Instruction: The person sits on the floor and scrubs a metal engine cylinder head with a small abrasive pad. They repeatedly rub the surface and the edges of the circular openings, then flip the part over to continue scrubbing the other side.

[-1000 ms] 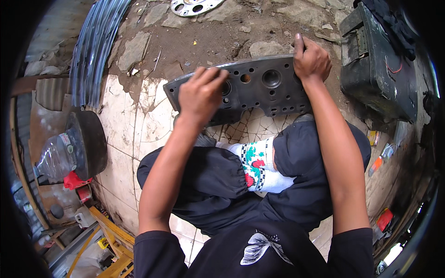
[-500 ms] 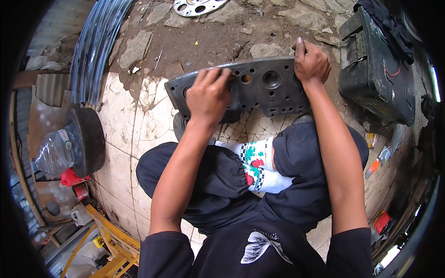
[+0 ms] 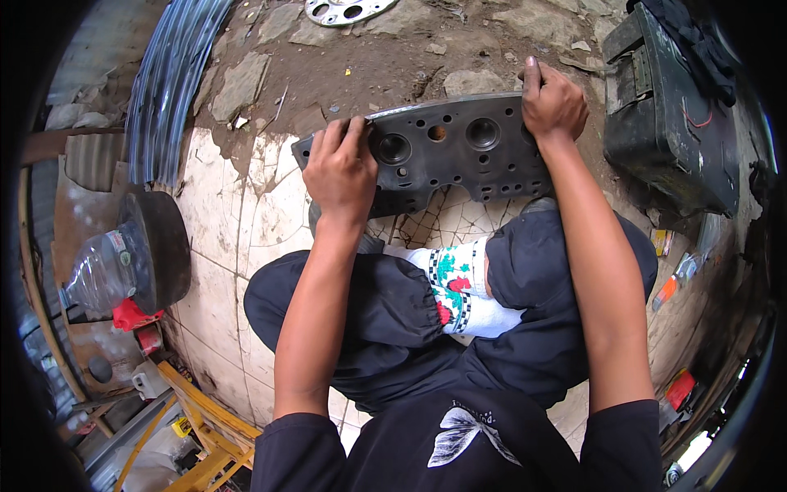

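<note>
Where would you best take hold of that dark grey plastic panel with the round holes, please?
Probably at its two short ends, from either side: the dark grey plastic panel is long and flat, and the left hand and right hand already grip there.

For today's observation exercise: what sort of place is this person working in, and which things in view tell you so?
Probably a small, informal repair workshop, partly outdoors. Both hands grip a dark plastic panel with round holes; the ground is bare earth and broken tile, with a metal disc and a dark box nearby.
</note>
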A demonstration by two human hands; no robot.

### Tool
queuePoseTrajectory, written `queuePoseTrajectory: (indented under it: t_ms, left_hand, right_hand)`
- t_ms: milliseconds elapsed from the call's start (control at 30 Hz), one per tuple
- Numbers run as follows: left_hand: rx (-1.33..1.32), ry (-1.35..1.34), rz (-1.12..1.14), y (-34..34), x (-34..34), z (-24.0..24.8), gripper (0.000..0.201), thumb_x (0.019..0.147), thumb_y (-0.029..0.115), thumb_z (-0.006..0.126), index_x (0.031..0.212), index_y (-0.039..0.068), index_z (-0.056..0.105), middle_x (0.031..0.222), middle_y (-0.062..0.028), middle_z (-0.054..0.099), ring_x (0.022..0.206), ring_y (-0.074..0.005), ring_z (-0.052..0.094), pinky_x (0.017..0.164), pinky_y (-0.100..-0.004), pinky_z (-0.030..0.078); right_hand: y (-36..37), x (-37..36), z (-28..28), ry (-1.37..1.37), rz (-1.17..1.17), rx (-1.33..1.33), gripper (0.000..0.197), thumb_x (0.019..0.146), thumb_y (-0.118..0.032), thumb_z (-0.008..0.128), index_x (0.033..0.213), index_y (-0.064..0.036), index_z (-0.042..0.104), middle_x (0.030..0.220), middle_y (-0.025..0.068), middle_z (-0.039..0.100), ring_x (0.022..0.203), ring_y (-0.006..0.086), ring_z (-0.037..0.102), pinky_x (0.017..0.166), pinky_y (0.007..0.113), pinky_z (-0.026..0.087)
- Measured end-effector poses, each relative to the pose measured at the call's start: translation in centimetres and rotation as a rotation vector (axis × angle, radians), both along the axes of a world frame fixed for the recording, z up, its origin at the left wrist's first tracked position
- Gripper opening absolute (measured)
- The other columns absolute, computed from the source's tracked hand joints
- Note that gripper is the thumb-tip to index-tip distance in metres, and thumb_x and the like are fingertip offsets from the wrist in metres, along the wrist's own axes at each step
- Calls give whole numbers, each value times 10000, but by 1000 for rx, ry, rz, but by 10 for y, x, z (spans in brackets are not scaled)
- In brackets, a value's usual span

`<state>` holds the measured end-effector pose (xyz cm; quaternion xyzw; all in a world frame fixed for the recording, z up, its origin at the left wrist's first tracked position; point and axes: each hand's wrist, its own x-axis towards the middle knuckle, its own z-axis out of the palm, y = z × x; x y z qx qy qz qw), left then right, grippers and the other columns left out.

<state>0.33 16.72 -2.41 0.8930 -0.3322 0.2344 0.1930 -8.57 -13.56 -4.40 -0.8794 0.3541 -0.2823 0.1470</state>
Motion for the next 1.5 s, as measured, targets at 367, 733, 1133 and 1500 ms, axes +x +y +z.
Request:
queuePoseTrajectory:
  t_ms: [367, 733, 1133, 1500]
  left_hand:
    - [-39, 6, -28, -6, -4, -6, 197, 884, 73, 767, 1078, 91, 792, 1022, -78, 740, 917, -293, 723, 771, -396, 576]
    - [-18, -10, -36, -10, -7, -6, 268, 843, 59, 731, 1101, 118, 776, 1050, -25, 731, 920, -254, 709, 730, -397, 593]
    - [-238, 341, -203, 5, -24, 5, 182, 899, 74, 792, 1081, 69, 802, 1003, -83, 755, 920, -232, 743, 762, -361, 580]
    - [-1088, 925, 257, 46, 13, 2, 315, 1009, 178, 783, 1216, -58, 754, 1047, -100, 773, 889, -139, 705, 763, -267, 553]
  right_hand:
    - [6, 1, 4, -34, -36, -17, 441, 1046, -498, 548, 1019, -167, 838, 989, 134, 795, 948, 396, 744, 861, 498, 579]
    - [3, 0, -3, -43, -18, -61, 450, 1044, -489, 550, 968, -140, 823, 976, 136, 790, 944, 402, 738, 875, 495, 568]
    - [4, 0, 6, 25, -9, 19, 434, 1052, -476, 544, 993, -150, 826, 982, 122, 795, 941, 393, 742, 880, 498, 569]
    - [3, 17, 34, 140, -61, 378, 375, 966, -462, 663, 1122, -172, 842, 1000, 157, 813, 1011, 402, 761, 988, 492, 563]
